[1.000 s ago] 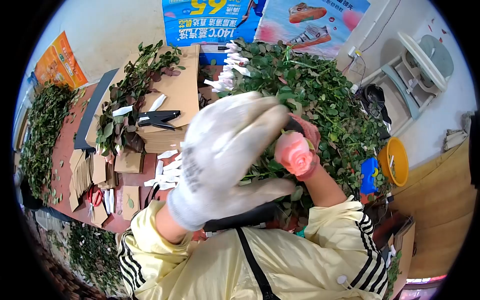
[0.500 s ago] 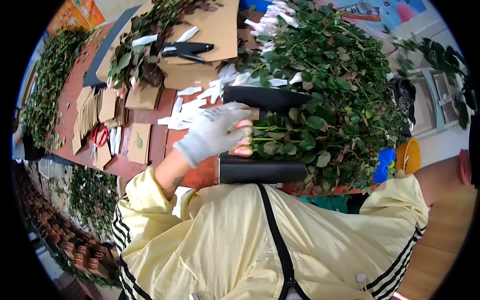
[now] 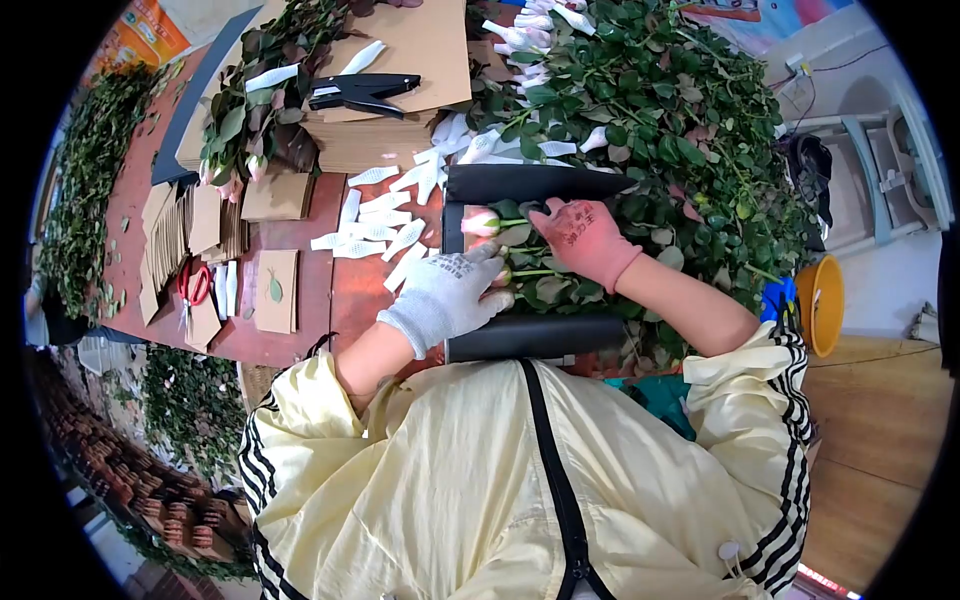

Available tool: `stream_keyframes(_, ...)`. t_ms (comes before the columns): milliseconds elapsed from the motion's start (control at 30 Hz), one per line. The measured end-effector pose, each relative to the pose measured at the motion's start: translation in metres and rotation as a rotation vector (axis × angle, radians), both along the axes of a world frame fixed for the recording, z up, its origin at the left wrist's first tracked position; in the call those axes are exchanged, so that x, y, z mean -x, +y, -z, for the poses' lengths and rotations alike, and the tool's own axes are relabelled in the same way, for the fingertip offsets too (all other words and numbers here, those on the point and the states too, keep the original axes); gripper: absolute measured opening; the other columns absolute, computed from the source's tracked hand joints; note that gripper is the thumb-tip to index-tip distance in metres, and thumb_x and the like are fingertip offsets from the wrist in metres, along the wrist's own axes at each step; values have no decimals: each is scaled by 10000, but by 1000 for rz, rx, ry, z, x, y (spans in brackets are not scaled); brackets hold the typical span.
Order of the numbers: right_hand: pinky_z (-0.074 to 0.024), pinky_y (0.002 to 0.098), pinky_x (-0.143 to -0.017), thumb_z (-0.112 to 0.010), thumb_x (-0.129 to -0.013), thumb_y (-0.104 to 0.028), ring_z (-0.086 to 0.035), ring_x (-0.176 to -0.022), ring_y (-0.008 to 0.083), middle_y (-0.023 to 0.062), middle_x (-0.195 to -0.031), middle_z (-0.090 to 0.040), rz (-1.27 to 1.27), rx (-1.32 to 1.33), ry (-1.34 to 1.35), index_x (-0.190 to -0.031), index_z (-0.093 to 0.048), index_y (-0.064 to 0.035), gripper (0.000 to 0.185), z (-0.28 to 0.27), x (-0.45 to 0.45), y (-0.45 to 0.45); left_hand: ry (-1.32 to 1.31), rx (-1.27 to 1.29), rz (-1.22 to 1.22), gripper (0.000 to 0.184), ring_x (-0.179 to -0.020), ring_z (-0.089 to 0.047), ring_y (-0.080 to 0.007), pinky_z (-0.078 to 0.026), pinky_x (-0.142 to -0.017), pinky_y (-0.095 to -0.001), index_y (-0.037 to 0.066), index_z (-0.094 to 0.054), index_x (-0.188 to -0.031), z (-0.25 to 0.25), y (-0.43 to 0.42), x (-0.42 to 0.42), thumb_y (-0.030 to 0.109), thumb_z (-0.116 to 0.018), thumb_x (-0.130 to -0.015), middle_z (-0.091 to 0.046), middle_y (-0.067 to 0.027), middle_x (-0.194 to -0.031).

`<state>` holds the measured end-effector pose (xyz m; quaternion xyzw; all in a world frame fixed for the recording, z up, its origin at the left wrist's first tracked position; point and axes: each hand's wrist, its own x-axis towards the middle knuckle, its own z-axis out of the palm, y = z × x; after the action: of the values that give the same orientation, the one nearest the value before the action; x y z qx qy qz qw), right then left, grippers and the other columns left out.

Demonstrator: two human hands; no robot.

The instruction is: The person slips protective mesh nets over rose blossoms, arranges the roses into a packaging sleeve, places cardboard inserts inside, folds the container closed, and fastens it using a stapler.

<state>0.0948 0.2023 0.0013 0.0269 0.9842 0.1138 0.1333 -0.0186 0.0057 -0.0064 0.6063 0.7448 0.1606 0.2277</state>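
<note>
A pink rose (image 3: 480,222) lies bloom-left between the two raised black flaps (image 3: 540,183) of a holder, with more blooms partly hidden just below it. The left hand (image 3: 445,297), in a pale glove, covers these lower blooms, its fingers slightly spread. The right hand (image 3: 583,240), in a pink glove, is over the green stems with its fingers curled; whether they pinch a stem I cannot tell. White mesh sleeves (image 3: 375,235) lie scattered left of the holder on the red surface (image 3: 310,345). Farther out are a black stapler (image 3: 365,92) on stacked cardboard (image 3: 370,145), red-handled scissors (image 3: 195,285), a leafy heap (image 3: 650,110) and, far right, a yellow bowl (image 3: 822,305).
</note>
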Motion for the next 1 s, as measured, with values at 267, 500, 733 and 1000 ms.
stream_keyframes(267, -511, 352, -698, -451, -837, -122, -655, -865, 275, 208, -1253, -544, -42, 132, 42, -1221, -551, -199, 404, 22, -15, 25, -19, 77, -21, 544, -1008, -613, -302, -482, -845, -405, 79, -555, -1236, -9, 2, -3, 449, -550, -838, -520, -112, -1317)
stream_keyframes(500, -489, 312, -664, -402, -882, -149, -624, -791, 188, 131, -1143, -597, -146, 118, 26, -1311, -499, -167, 441, 28, -19, 26, 106, -130, -5, 633, -1177, -524, -276, -297, -1036, -484, 41, -495, -1295, -11, 26, 3, 430, -592, -806, -423, -125, -1409)
stream_keyframes(733, -489, 335, -857, -621, -793, -245, -618, -943, 209, 92, -1078, -626, 249, 673, 524, -1094, -624, -104, 332, -105, -48, 76, 306, -27, 98, 650, -1088, -590, -289, -324, -1030, -485, 45, -516, -1273, 8, 27, 1, 503, -568, -814, -380, -128, -1445)
stream_keyframes(1000, -478, 359, -871, -520, -778, -171, -603, -979, 253, 70, -1052, -622, -269, 148, 435, -998, -635, -144, 250, -71, 64, 118, 159, 175, -4, 636, -1177, -527, -250, -259, -1043, -514, 62, -522, -1280, -14, 33, -9, 503, -546, -822, -458, -121, -1385)
